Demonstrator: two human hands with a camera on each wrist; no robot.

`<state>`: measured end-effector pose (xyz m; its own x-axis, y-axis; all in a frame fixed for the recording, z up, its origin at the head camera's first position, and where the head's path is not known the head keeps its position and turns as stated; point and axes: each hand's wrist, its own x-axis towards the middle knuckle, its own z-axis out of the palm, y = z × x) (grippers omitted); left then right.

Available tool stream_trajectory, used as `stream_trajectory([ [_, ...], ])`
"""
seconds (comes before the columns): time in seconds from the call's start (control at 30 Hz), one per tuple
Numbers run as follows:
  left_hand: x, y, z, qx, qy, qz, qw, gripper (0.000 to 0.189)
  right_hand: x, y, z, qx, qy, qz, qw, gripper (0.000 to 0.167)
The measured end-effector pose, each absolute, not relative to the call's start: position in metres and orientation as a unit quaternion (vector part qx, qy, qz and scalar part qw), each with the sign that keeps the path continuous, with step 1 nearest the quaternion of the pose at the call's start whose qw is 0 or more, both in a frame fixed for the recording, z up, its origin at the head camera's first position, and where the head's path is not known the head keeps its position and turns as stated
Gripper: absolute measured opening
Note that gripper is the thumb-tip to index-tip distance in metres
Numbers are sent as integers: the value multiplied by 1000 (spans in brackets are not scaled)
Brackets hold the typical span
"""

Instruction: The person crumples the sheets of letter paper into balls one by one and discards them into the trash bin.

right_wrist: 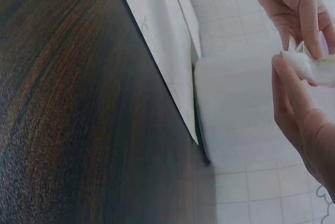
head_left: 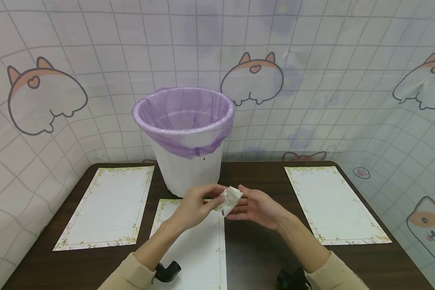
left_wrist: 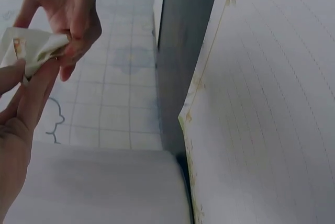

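Hands raised before bin point(head_left: 185, 133), left hand point(head_left: 193, 207) and right hand point(head_left: 255, 207) fingers pinching crumpled paper point(head_left: 231, 198) (together).

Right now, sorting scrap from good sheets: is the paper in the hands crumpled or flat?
Crumpled: the paper wad is bunched, pinched between left hand and right hand.

White bin point(head_left: 188, 169) lined with a purple bag point(head_left: 183, 117), upright at the back middle of a dark wooden table point(head_left: 257, 249). Three bordered, lined sheets flat on the table: left sheet point(head_left: 106, 205), middle sheet point(head_left: 199, 249) just in front of the bin, right sheet point(head_left: 333, 203), well apart from one another. Behind and around, a pale checked backdrop point(head_left: 311, 60) printed with cartoon corgi rumps and paw marks.
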<state>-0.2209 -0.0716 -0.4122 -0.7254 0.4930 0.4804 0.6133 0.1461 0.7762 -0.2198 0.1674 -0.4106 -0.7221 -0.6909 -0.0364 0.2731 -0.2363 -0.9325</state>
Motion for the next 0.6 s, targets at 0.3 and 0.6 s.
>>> stream_trajectory([
  [0.3,-220,-73,-409,-361,-734,-575,24,20,-219,169,-410,-193,529,-759,326,41],
  [0.6,-224,-68,-412,-467,-737,-450,192,23,-218,167,-414,-211,495,-760,364,48],
])
